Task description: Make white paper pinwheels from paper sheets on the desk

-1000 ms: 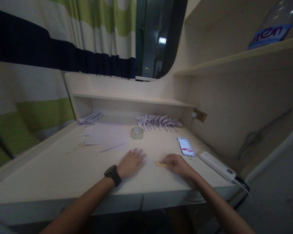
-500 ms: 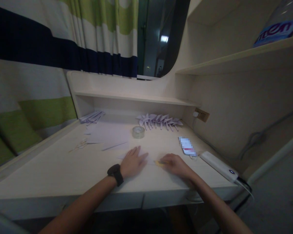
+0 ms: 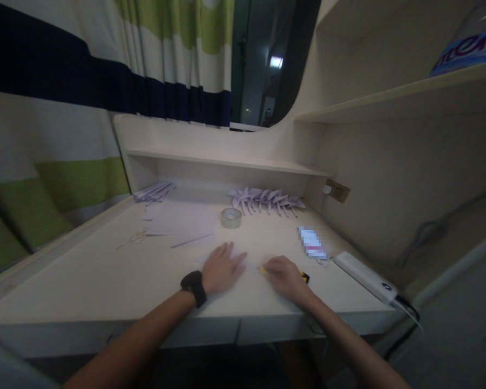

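Note:
My left hand (image 3: 222, 270), with a black watch (image 3: 193, 288) on its wrist, lies flat with fingers spread. Under it is a piece of white paper (image 3: 249, 265), its edges hard to see against the white desk. My right hand (image 3: 285, 278) is closed around a slim yellow and black utility knife (image 3: 305, 276). One yellow end pokes out by the fingertips close to the paper, and the black end shows behind the hand; the middle is covered. A roll of clear tape (image 3: 231, 218) sits beyond my left hand.
White paper sheets (image 3: 182, 216) and rolled paper sticks (image 3: 154, 192) lie at the left, near small pale sticks (image 3: 133, 237). Several paper pinwheels (image 3: 265, 200) line the back. At the right are a phone (image 3: 312, 243) and a white power strip (image 3: 364, 278) with cables.
My right hand has turned slightly, so the black end of the knife now shows behind it. My left hand stays on the paper. The camera view has shifted a little.

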`<action>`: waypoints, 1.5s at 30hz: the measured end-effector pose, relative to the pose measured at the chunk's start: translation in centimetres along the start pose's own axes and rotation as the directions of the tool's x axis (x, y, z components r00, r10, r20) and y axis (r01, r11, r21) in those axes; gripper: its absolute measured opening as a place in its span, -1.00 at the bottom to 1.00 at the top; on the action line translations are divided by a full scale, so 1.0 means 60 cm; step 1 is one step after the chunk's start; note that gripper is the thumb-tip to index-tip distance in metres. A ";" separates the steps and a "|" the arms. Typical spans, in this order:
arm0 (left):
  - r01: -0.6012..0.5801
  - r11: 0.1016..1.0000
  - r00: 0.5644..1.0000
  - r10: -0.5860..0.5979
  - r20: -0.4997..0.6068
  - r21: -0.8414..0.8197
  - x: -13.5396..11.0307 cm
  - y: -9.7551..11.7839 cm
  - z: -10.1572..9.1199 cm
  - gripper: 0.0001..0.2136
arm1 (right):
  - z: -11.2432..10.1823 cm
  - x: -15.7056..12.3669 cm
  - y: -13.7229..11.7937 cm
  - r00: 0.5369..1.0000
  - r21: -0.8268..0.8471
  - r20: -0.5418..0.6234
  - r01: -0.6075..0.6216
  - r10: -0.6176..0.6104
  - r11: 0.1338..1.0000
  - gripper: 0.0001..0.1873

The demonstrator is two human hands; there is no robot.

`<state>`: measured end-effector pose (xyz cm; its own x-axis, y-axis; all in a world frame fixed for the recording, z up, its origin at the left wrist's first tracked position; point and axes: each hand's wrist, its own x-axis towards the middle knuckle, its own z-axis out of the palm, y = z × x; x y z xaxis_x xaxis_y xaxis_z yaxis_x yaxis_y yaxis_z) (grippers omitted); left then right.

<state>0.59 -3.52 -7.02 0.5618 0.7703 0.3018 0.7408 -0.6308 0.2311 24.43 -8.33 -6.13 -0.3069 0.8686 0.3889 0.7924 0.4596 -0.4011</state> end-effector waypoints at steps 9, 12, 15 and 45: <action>0.015 1.000 0.999 -0.016 0.038 0.016 -0.001 0.001 0.001 -0.52 | 0.004 0.003 -0.010 1.000 -0.063 0.029 -0.009 0.011 0.998 -0.79; 0.021 0.999 0.998 -0.023 0.053 0.031 0.000 0.004 -0.002 -0.53 | 0.004 0.002 -0.012 1.000 -0.095 0.025 -0.004 0.007 0.996 -0.79; 0.014 0.998 0.997 -0.018 0.080 0.058 0.000 0.005 -0.006 -0.54 | 0.005 0.003 -0.009 0.999 -0.106 0.035 0.016 -0.013 0.994 -0.80; -0.021 1.000 0.983 0.020 0.182 0.006 0.007 -0.018 -0.008 -0.53 | -0.042 -0.012 0.004 0.984 0.094 0.142 0.090 -0.103 0.991 -0.82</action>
<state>-0.16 -2.55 -6.71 0.6341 0.7617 0.1329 0.7307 -0.6466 0.2191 26.16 -9.30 -4.42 -0.4588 0.8341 0.3061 0.7084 0.5514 -0.4406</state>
